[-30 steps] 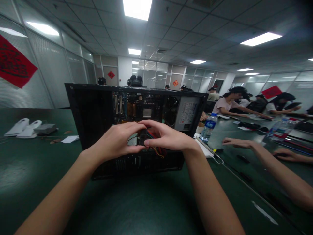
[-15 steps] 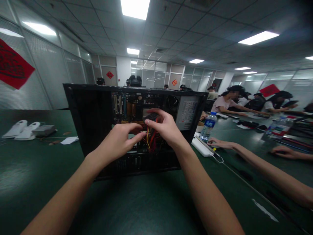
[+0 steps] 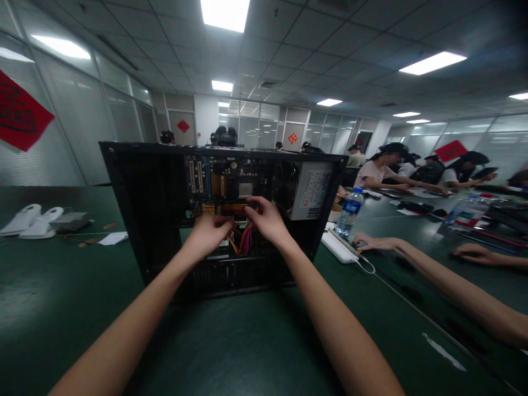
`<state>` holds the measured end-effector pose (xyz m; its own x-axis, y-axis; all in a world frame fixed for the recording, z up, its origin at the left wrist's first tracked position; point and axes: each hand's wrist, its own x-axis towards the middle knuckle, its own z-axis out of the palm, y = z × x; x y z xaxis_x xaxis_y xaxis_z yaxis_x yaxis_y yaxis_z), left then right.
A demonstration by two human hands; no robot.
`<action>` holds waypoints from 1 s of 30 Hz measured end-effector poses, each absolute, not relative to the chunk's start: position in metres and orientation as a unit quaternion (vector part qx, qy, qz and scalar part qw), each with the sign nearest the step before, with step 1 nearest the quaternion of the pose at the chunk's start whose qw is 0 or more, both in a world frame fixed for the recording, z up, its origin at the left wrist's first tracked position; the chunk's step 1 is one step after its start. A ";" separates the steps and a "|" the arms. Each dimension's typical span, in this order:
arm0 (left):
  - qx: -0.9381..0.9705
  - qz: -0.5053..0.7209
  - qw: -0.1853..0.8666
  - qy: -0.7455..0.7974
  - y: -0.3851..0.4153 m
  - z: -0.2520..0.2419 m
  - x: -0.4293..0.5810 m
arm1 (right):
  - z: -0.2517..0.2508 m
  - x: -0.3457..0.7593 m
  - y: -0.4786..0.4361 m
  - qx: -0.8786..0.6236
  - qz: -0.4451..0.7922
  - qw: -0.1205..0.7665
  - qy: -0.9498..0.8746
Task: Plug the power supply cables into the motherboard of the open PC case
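An open black computer case (image 3: 148, 147) stands on the table in front of me, its inside facing me. A bundle of yellow, red and purple power cables (image 3: 244, 242) loops between my hands, low in the case. My left hand (image 3: 206, 234) is closed, thumb and fingers pinched at the yellow end of the bundle. Curled round its other side is my right hand (image 3: 268, 220); a dark piece at its fingertips is too small to name. Above them, the motherboard (image 3: 259, 171) shows a square silver processor (image 3: 245, 190). A power supply (image 3: 314, 190) sits at upper right, beside a black fan (image 3: 287, 183).
Right of the case are a water bottle (image 3: 350, 213), a white power strip (image 3: 339, 246) with a cable, and a co-worker's hand (image 3: 373, 242). White objects (image 3: 41, 221) and a grey box (image 3: 71, 221) lie left on the green table (image 3: 231, 341). Other people sit farther back.
Both hands have moved down and slightly left. The right hand no longer covers the silver processor, and the cable bundle has shifted lower left with it. My left fingers have closed together.
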<state>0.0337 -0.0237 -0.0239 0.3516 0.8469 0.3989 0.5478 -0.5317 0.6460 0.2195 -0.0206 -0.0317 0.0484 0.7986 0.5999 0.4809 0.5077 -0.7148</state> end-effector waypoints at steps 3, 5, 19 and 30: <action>0.815 0.304 0.147 0.472 -0.014 -0.031 0.040 | -0.043 0.225 -0.012 -0.520 0.091 0.523 -0.669; 0.836 0.253 0.102 0.475 -0.009 -0.037 0.046 | -0.050 0.226 -0.008 -0.539 0.078 0.501 -0.673; 0.833 0.155 -0.040 0.530 -0.001 -0.048 0.063 | -0.064 0.224 0.005 -0.543 0.093 0.487 -0.678; 0.808 0.143 -0.034 0.571 0.004 -0.041 0.076 | -0.062 0.225 0.005 -0.562 0.117 0.464 -0.675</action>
<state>0.0757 0.0039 -0.0410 0.3081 0.9124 0.2695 0.9318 -0.3465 0.1078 0.2250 0.0046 -0.0618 0.0610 0.8669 0.4947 0.6503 0.3414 -0.6786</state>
